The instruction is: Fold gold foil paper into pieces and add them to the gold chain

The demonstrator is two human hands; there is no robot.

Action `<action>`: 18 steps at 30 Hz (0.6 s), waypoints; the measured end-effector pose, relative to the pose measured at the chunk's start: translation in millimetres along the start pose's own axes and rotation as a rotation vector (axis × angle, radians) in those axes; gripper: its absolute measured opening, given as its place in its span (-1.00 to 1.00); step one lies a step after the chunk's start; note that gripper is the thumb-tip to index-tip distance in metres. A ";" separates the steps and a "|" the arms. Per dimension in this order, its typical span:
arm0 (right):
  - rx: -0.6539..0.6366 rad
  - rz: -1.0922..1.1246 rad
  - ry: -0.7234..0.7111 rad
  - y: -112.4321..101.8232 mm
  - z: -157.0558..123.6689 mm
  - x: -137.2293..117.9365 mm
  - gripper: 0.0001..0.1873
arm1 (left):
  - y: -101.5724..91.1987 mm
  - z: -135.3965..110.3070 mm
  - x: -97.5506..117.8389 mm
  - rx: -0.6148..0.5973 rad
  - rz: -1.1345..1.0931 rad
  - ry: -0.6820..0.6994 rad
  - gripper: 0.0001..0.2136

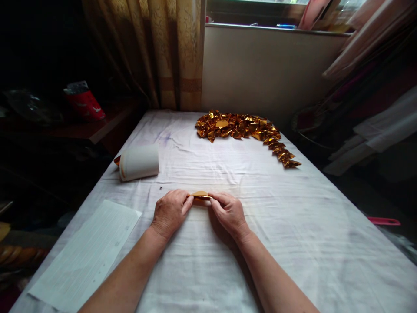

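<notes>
Between my two hands is a small piece of folded gold foil paper (201,196), pinched at both ends just above the white cloth. My left hand (171,211) grips its left end between thumb and fingers. At the right end, my right hand (229,212) pinches it the same way. The middle of the foil bulges upward in a shallow curve. Farther back lies a heap of folded shiny gold foil pieces (239,126), with a line of similar pieces trailing off to the right.
A white roll (140,163) with a bit of gold foil behind it lies left on the cloth-covered table (293,243). Nearer me is a lined paper sheet (87,254). A red container (85,104) stands on a dark side table. Curtains (176,52) hang behind.
</notes>
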State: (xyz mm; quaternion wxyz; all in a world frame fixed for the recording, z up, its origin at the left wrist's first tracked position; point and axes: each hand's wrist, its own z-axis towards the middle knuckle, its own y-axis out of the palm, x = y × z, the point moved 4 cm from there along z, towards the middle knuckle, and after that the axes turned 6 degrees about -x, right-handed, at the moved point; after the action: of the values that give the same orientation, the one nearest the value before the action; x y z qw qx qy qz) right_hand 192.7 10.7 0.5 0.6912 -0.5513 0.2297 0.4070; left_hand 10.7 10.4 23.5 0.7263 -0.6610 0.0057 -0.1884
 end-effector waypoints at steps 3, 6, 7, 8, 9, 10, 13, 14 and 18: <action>-0.015 0.011 0.003 -0.1 0.4 -1.9 -0.75 | -1.6 -0.8 1.3 -0.028 0.014 0.006 -0.77; -0.019 -0.046 0.015 -1.7 0.4 -4.2 -0.75 | -0.6 -2.3 1.9 -0.036 0.010 0.025 -0.76; -0.021 -0.086 0.023 -2.7 0.2 -5.0 -0.75 | 0.1 -2.9 1.6 -0.035 0.004 0.031 -0.75; -0.026 -0.134 0.031 -3.7 0.1 -6.0 -0.76 | 0.8 -3.4 1.0 -0.034 -0.002 0.034 -0.75; -0.034 -0.185 0.039 -4.8 -0.1 -6.9 -0.76 | 1.5 -4.0 0.2 -0.032 -0.007 0.036 -0.75; -0.044 -0.234 0.048 -5.7 -0.3 -7.8 -0.77 | 2.2 -4.4 -0.6 -0.030 -0.010 0.036 -0.75; -0.078 -0.322 0.062 -7.0 -0.5 -10.3 -0.78 | 4.0 -5.0 -2.3 -0.033 -0.007 0.028 -0.76; -0.084 -0.325 0.062 -7.0 -0.5 -10.8 -0.77 | 4.4 -4.9 -2.4 -0.036 -0.003 0.024 -0.76; -0.078 -0.272 0.042 -5.0 -1.0 -11.6 -0.75 | 6.0 -3.6 -2.0 -0.057 0.030 0.010 -0.79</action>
State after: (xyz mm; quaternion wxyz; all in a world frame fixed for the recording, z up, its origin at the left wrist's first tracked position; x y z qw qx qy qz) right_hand 190.3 5.8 12.0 0.7129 -0.6122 0.1514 0.3066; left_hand 9.5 7.8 16.8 0.7099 -0.6803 0.0247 -0.1806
